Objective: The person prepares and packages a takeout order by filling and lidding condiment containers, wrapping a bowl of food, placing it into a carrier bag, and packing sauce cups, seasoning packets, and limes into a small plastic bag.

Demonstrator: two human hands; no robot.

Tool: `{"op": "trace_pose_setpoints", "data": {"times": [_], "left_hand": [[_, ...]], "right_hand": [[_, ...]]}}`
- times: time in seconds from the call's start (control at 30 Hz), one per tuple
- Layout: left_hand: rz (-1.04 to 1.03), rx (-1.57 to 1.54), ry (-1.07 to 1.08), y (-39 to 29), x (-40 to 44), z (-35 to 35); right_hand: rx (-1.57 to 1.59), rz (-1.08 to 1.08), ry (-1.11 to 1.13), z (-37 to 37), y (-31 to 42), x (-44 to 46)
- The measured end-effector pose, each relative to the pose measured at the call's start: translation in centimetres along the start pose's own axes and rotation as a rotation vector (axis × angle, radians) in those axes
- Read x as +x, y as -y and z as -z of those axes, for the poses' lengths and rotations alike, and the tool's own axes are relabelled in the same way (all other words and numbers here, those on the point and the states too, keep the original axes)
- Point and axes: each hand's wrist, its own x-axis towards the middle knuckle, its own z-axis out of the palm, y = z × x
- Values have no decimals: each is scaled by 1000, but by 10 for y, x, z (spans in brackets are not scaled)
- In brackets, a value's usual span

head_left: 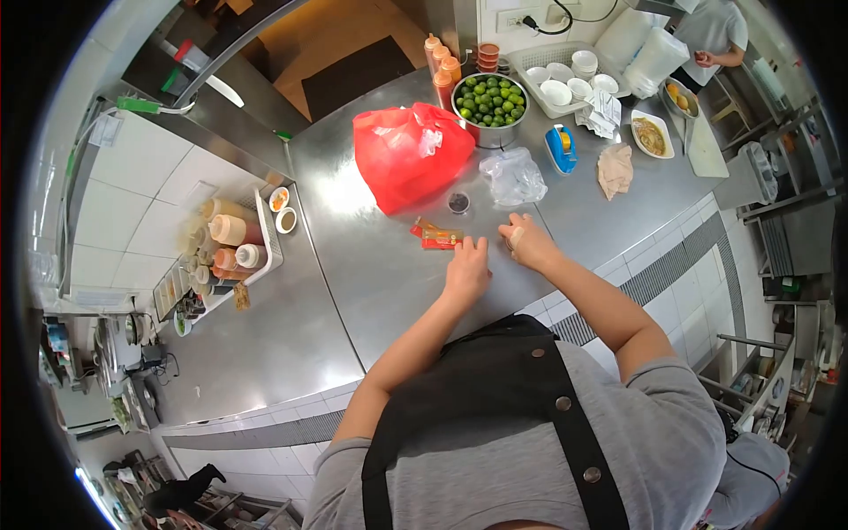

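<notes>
My left hand is over the steel counter, its fingers bent and closed. Its fingertips are at the right end of some red-and-gold packets; whether they grip one I cannot tell. My right hand is a short way to the right, fingers curled in a pinch, with what they hold hidden or too small to make out. Beyond the hands stand a small clear cup of dark contents and a crumpled clear plastic bag. A full red plastic bag sits behind the packets.
Farther back are a pot of green limes, orange squeeze bottles, a blue tape dispenser and a basket of white cups. A bottle rack lines the left. Another person stands at the upper right.
</notes>
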Motion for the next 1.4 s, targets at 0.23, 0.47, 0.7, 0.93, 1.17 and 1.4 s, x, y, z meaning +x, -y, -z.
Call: {"op": "trace_pose_setpoints", "data": {"times": [0.23,0.47,0.7,0.93,1.17,1.4], "left_hand": [[-75,-94,-293,20,83,65],[-100,-38,-115,31,119,33],[-72,-39,70,10,98,43],[-215,-199,41,28,75,112],[-298,-504,9,29,44,98],[-287,-626,-103,-57,11,27]], "right_hand": [[-19,60,-123,21,11,16],[89,-32,-369,-13,13,54],[433,112,-560,-24,-13,24],[516,-138,-542,-45,-22,-69],[409,-330,-664,16,-95,-109],[76,-146,-1112,199,-235,-52]]}}
